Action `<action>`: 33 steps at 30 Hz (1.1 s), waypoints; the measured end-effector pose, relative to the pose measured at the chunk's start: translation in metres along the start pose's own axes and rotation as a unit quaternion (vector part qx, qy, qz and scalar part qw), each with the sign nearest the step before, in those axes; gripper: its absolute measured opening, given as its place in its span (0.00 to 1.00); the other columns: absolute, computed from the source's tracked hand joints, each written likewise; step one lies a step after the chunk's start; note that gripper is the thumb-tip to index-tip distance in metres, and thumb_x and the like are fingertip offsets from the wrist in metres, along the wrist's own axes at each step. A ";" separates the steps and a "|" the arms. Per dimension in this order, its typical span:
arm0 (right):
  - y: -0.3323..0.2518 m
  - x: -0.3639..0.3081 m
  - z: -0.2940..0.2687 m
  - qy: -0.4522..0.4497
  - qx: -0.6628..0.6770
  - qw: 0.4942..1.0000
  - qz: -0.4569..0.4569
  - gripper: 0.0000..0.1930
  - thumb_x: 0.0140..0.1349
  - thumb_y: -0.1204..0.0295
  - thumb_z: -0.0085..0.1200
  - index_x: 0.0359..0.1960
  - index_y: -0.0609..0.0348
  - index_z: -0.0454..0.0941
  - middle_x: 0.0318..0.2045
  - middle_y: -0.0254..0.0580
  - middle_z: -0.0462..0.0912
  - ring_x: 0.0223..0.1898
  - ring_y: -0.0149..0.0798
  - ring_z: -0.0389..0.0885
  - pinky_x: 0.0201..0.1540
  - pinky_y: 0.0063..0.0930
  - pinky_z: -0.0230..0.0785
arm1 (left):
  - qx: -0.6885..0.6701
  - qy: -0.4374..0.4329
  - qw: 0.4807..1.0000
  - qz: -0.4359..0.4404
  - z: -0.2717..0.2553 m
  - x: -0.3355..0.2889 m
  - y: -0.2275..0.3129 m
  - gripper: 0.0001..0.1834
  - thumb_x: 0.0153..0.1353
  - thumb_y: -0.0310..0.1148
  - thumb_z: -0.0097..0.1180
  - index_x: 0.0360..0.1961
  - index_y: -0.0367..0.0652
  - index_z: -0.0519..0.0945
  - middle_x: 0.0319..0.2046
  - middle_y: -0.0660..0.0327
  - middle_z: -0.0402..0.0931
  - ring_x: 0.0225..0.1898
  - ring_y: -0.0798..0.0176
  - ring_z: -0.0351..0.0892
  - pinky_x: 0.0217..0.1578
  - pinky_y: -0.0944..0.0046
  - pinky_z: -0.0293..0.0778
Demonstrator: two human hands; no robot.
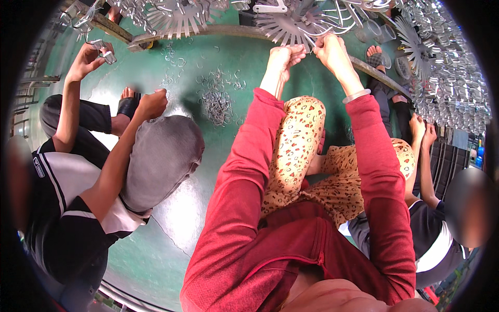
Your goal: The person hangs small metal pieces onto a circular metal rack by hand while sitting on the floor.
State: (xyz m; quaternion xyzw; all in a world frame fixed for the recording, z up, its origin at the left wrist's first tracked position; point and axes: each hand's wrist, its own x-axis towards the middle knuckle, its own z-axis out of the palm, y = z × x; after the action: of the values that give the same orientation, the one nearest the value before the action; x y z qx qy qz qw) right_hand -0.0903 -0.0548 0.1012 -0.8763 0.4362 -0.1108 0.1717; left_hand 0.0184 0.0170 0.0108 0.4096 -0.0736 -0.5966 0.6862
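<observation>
Both my arms reach up to a hanging fan-shaped metal part (289, 26) with many flat, thin fins. My left hand (286, 56) is closed in a pinch just below its fins. Close beside it on the right, my right hand (332, 51) is also closed, thumb and fingertips pressed together. A thin, pale sliver shows between the two hands; what the fingers hold is too small to name. Curved silvery metal pieces (353, 11) hang above my right hand. A metal rail (228, 30) runs across behind my hands.
Small metal hooks or rings (217, 106) lie heaped on the green floor (179, 229). On the left, a seated person (78, 192) holds a small metal clip (108, 55). Another person (431, 234) sits at right, below dense hanging metal parts (452, 78).
</observation>
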 end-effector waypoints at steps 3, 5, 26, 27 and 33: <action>0.001 -0.003 -0.001 0.007 -0.005 1.000 -0.023 0.08 0.48 0.77 0.54 0.31 0.67 0.77 0.31 0.61 0.79 0.40 0.57 0.79 0.43 0.43 0.71 | -0.005 0.003 1.000 -0.009 0.003 -0.001 -0.001 0.09 0.54 0.27 0.57 0.35 0.34 0.80 0.30 0.57 0.81 0.31 0.67 0.79 0.35 0.72 0.72; 0.004 -0.002 0.001 0.011 0.000 1.000 -0.022 0.08 0.48 0.77 0.53 0.30 0.68 0.77 0.31 0.61 0.79 0.39 0.57 0.79 0.43 0.43 0.71 | -0.004 0.001 1.000 -0.009 0.004 -0.002 -0.001 0.09 0.54 0.27 0.56 0.35 0.34 0.80 0.30 0.57 0.81 0.31 0.67 0.79 0.36 0.72 0.73; 0.018 -0.038 0.008 0.119 0.113 0.984 -0.070 0.08 0.54 0.76 0.53 0.34 0.69 0.75 0.27 0.59 0.77 0.34 0.57 0.78 0.36 0.42 0.69 | 0.015 0.018 0.999 -0.027 0.015 -0.006 -0.008 0.07 0.56 0.31 0.55 0.35 0.41 0.79 0.33 0.61 0.79 0.34 0.68 0.75 0.34 0.62 0.66; 0.025 -0.048 0.010 0.142 0.105 0.979 -0.106 0.08 0.54 0.77 0.53 0.35 0.68 0.74 0.28 0.58 0.76 0.35 0.55 0.76 0.37 0.40 0.68 | 0.007 0.015 0.999 -0.033 0.014 -0.006 -0.009 0.08 0.56 0.31 0.54 0.36 0.40 0.78 0.34 0.60 0.79 0.35 0.67 0.76 0.35 0.61 0.67; 0.041 -0.161 -0.057 0.072 0.082 0.957 -0.270 0.09 0.51 0.80 0.51 0.33 0.62 0.65 0.29 0.46 0.67 0.35 0.48 0.70 0.44 0.36 0.65 | 0.007 -0.027 0.999 -0.031 0.008 -0.004 -0.005 0.09 0.57 0.31 0.55 0.37 0.39 0.77 0.39 0.55 0.77 0.48 0.51 0.75 0.47 0.49 0.68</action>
State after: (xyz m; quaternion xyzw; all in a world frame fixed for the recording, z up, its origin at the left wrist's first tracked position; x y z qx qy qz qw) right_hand -0.2351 0.0404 0.1298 -0.9341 0.1837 -0.2514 0.1750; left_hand 0.0092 0.0167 0.0142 0.4001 -0.0834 -0.6281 0.6622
